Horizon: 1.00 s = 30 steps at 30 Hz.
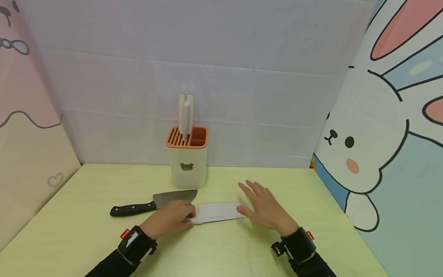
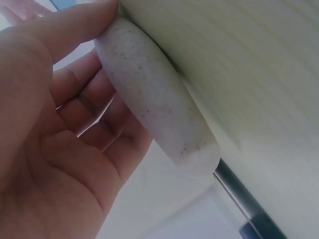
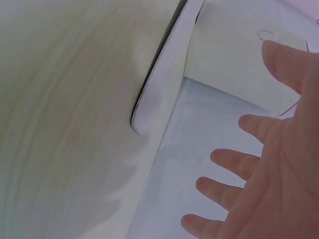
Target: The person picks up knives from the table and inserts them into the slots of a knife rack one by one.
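A white kitchen knife (image 1: 219, 212) with a broad blade lies along the tabletop, its tip pointing right in the head view. My left hand (image 1: 170, 220) holds its handle; in the left wrist view the thumb and fingers curl about the speckled white handle (image 2: 154, 102). Beside the tip end, my right hand (image 1: 265, 209) hovers palm down with spread fingers. The right wrist view shows these fingers apart from the white blade (image 3: 162, 74). Just beyond the left hand lies a chef's knife with a black handle (image 1: 133, 209), its blade partly hidden by that hand.
A cream knife holder (image 1: 188, 169) with an orange slotted top stands at the back of the pale table (image 1: 104, 250). Several white handles (image 1: 182, 111) stick up from its slots. Behind it hangs a white sheet (image 1: 242, 96); a rabbit-patterned panel (image 1: 363, 161) borders the right side.
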Each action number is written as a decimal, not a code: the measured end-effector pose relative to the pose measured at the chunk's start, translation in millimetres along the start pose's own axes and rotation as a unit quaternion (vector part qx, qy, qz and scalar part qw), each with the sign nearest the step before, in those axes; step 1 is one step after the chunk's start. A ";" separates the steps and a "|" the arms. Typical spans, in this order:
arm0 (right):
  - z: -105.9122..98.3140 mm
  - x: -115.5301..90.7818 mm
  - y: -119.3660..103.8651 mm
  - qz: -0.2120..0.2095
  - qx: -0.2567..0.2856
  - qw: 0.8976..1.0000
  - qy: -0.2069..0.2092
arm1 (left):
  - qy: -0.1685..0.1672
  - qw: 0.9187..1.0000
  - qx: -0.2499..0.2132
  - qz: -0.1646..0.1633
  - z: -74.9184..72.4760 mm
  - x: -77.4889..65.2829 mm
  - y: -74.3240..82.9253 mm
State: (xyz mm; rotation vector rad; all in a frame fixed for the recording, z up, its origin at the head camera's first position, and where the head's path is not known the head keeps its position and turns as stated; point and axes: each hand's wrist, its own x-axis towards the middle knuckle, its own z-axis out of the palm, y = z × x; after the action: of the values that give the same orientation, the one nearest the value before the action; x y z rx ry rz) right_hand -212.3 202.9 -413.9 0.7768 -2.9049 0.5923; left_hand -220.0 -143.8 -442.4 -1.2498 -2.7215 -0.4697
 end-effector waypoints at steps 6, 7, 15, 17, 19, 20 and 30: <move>1.8 1.3 -3.2 -0.012 -0.003 1.000 0.001 | -0.011 1.000 -0.002 -0.001 2.3 17.2 8.1; 1.5 1.5 -3.9 -0.013 -0.004 1.000 0.001 | -0.012 1.000 -0.004 0.001 2.6 19.6 9.0; 0.8 1.6 -6.3 -0.010 -0.003 1.000 -0.003 | -0.015 1.000 -0.001 0.007 8.1 39.1 16.3; 0.9 1.2 -6.1 -0.006 -0.004 1.000 -0.006 | -0.014 1.000 0.000 0.010 9.8 44.3 19.0; 1.2 0.9 -5.9 -0.004 -0.005 1.000 -0.008 | -0.015 1.000 0.002 0.010 11.2 49.2 22.2; 1.5 0.8 -5.6 -0.004 -0.005 1.000 -0.008 | -0.014 1.000 0.003 0.011 11.7 51.4 24.0; 0.8 0.0 -6.4 -0.009 -0.008 1.000 0.000 | -0.018 1.000 0.004 0.014 18.6 68.9 33.9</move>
State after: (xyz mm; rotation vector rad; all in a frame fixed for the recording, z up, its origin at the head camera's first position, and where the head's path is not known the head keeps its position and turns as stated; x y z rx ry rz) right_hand -209.2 197.5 -412.4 0.7993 -2.8965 0.5668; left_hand -239.0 -67.4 -436.5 -1.3040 -2.7289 -0.4380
